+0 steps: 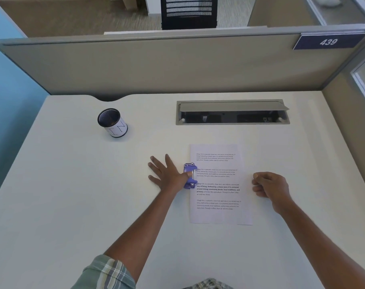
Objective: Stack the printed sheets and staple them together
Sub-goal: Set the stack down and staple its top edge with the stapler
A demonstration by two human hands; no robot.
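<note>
Stapler [190, 175] sits under left hand [168, 173] at printed sheets' [219, 184] left edge.

A dark blue plate [328, 41] on the grey partition's top edge, far right, reads "439". Left of the printed sheet [219, 184], the mesh pen cup [113, 123] wears a white band lettered "IN". The sheet's paragraphs seem to open "Village life is a peaceful, close-knit".
</note>
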